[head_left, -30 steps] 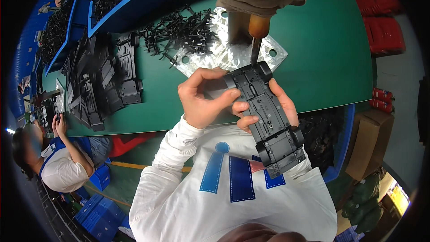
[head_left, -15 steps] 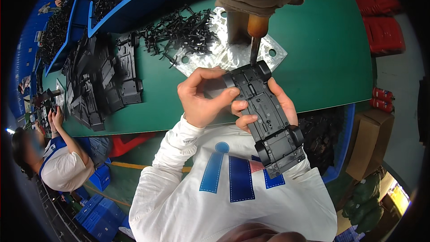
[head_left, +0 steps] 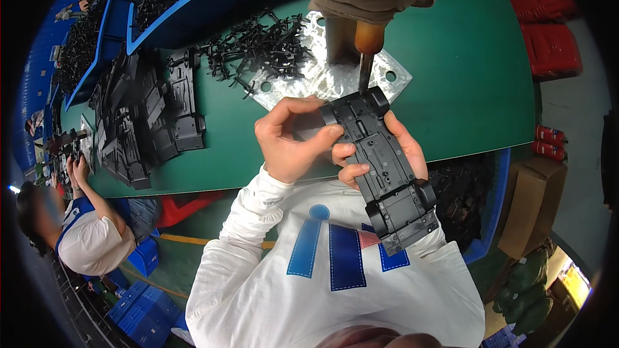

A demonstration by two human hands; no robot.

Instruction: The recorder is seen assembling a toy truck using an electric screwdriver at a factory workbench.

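Observation:
A black plastic toy car chassis (head_left: pixel 385 171) is held tilted above the table's near edge, its far end up. My right hand (head_left: pixel 407 145) is closed around it from beneath, with fingers wrapped over its left side and the thumb side along its right. My left hand (head_left: pixel 290 145) is bent at its far left corner, thumb and forefinger against the wheel arch. Right at the chassis's far end stands the metal tip of an upright tool (head_left: pixel 365 67) with an orange collar and brown cloth wrapped above. Whether the tip touches the plastic, I cannot tell.
Black chassis (head_left: pixel 184 100) lie piled on the green table (head_left: pixel 464 84), left. Small black parts (head_left: pixel 258 45) heap beside a shiny metal plate (head_left: pixel 284 90). Blue bins (head_left: pixel 187 13) stand behind. A co-worker (head_left: pixel 97 232) sits at left. Below right is a crate of black parts (head_left: pixel 461 200).
Hardly anything differs. The chassis and both hands keep their place under the tool; the co-worker's hands at the left have shifted slightly.

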